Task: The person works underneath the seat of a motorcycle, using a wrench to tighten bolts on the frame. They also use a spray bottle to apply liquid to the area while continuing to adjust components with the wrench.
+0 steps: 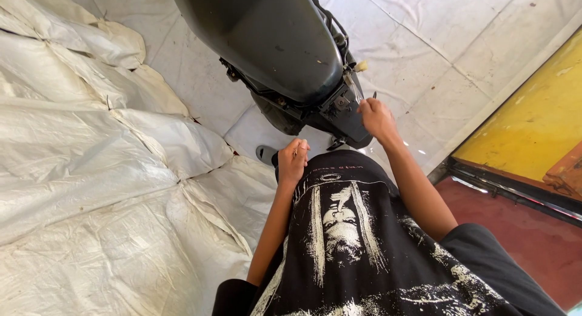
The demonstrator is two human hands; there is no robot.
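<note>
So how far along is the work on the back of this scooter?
The tail panels look already off: bare frame and wiring show under the seat. In hand: the right hand works at the tail, the left hand pinches something small. Left: the rear remains uncovered.

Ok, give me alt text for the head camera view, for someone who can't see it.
Seen from above, a person in a black printed shirt works at the rear of a black scooter, the right hand at its exposed tail parts and the left hand closed near the waist, possibly pinching something small. White woven tarps cover the floor, with a yellow panel at right.
</note>
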